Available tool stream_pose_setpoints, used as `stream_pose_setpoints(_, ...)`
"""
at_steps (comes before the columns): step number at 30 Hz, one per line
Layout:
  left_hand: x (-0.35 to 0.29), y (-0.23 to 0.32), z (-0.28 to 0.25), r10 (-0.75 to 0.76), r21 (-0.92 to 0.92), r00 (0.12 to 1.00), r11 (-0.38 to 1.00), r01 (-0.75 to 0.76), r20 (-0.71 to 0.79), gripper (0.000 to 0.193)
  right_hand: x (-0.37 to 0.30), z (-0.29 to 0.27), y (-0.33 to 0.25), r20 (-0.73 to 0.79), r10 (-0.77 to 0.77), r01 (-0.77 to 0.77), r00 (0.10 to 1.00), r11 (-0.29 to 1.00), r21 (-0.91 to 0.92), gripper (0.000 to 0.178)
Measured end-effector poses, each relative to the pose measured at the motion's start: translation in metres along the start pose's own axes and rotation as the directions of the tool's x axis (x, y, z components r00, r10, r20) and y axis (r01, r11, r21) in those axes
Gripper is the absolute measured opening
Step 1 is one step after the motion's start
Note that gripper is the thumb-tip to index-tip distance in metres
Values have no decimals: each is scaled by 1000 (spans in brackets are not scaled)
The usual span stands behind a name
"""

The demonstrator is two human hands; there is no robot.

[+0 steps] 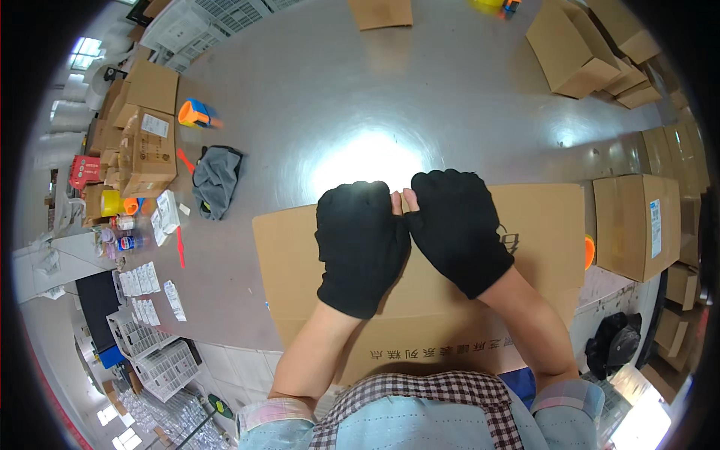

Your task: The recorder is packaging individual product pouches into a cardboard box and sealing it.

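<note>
A large flattened cardboard box (420,300) lies in front of me, its near part reaching my checked apron. My left hand (361,247), in a black fingerless glove, is closed over its far edge. Right beside it my right hand (459,232), gloved the same way, grips that same far edge. The two thumbs meet, their bare tips pointing away from me. My other fingertips curl down out of sight. Dark printing shows on the cardboard near my right wrist and along its near part.
On the left lie a grey cloth bag (217,182), an orange and blue tape dispenser (196,113), stacked cartons (150,154) and white label sheets (140,280). A closed carton (636,225) stands on the right, with open boxes (574,49) farther back. Another cardboard piece (381,13) is at the far side.
</note>
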State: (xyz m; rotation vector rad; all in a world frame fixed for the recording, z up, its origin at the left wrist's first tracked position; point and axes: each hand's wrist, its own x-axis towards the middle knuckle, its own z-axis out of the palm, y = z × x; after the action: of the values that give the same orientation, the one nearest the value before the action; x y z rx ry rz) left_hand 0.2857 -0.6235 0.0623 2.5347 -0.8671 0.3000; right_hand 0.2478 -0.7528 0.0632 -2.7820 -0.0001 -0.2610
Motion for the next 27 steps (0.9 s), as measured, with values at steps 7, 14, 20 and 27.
stream_pose_setpoints(7, 12, 3, 0, 7, 39, 999, 999, -8, 42, 20, 5, 9, 8, -251, -216, 155, 944, 958, -242, 23)
stream_pose_setpoints(14, 7, -3, 16, -25, 86, 1000, 996, 25, -11, 19, 11, 25, 6, -182, -85, 55, 980, 984, -168, 24)
stream_pose_setpoints(20, 14, 14, 18, -234, 278, 954, 944, 177, 186, 26, 9, 22, 7, -77, -34, 15, 996, 973, -232, 17)
stream_pose_setpoints(27, 1, 7, 24, -134, 86, 990, 987, 138, -46, 20, -2, 19, 2, -163, -135, 94, 977, 967, -235, 15)
